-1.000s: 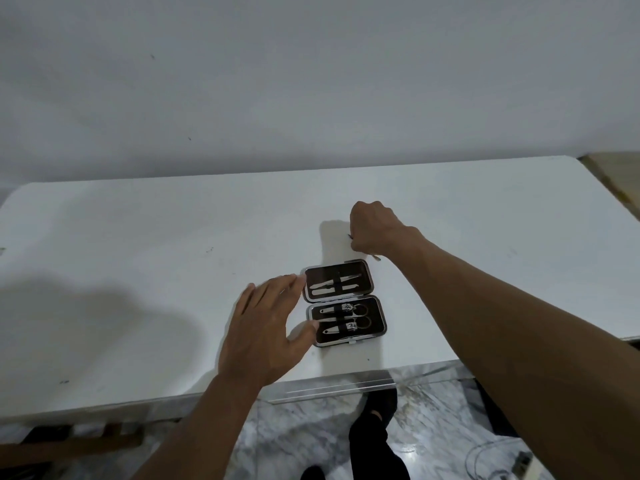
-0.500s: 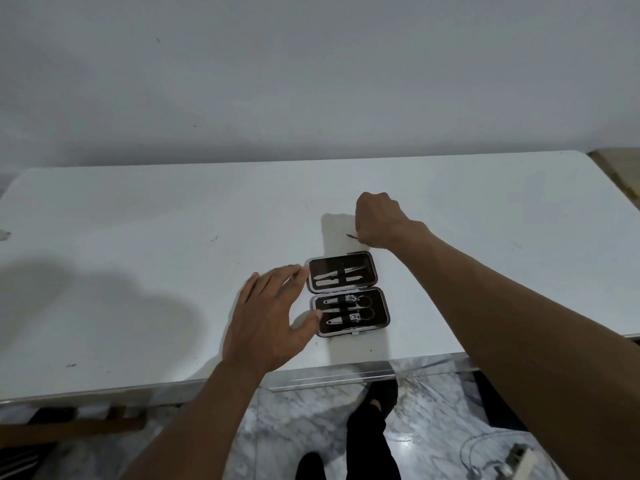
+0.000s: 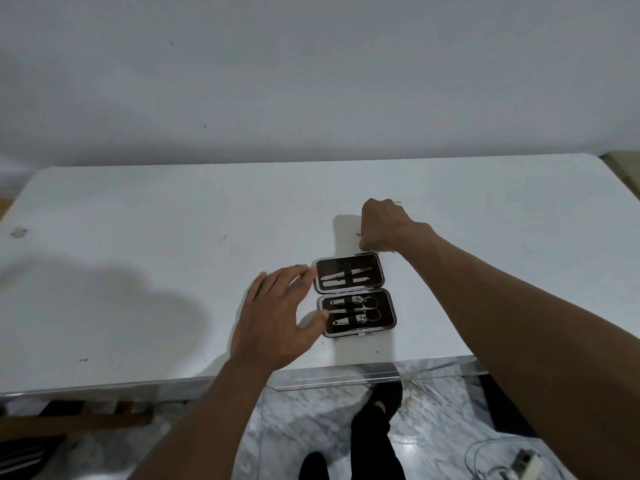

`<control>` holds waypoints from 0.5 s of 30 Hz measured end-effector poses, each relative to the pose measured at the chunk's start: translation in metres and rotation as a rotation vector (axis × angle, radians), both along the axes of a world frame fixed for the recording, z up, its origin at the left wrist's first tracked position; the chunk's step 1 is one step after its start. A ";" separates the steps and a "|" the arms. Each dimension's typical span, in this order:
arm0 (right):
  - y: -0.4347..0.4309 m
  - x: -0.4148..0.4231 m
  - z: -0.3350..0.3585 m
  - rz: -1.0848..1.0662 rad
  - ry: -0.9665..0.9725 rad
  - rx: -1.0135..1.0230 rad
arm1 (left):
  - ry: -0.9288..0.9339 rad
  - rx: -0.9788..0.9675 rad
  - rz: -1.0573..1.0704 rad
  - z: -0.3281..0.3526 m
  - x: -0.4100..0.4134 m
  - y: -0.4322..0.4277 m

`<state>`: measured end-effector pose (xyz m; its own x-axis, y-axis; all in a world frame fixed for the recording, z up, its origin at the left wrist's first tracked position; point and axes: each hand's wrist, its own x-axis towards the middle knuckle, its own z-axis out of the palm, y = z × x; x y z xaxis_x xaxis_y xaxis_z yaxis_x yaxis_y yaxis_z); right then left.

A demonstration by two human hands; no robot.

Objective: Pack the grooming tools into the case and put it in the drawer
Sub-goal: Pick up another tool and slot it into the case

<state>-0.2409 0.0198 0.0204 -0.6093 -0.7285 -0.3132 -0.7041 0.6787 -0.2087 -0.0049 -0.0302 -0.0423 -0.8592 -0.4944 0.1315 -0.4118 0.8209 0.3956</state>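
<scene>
On the white surface the left grip, fingers spread, touches the 9 o'clock edge of the open case, which lies near the front edge. At the case's 12 o'clock the right grip curls round a thin tool. That slender tool could slip from the pinch, or nudge the lightly steadied case askew.

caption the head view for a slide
Left hand touches the open manicure case; right hand grips a thin metal tool

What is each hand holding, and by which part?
The right hand grips a thin metal tool, apparently near its middle; the left hand holds nothing.
</scene>
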 end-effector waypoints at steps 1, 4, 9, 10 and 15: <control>0.000 0.000 -0.001 0.006 0.004 0.000 | -0.001 0.000 0.000 0.000 0.000 0.000; 0.000 -0.001 -0.003 -0.020 -0.011 -0.017 | -0.006 -0.006 -0.002 0.000 0.000 -0.001; 0.005 0.002 -0.005 -0.063 -0.067 -0.034 | -0.004 -0.011 0.000 -0.001 -0.001 -0.001; 0.007 0.003 -0.005 -0.095 -0.080 -0.047 | -0.004 -0.012 0.000 -0.001 -0.001 -0.001; 0.021 0.002 0.005 -0.176 -0.205 -0.150 | -0.002 -0.018 -0.002 -0.002 0.000 -0.002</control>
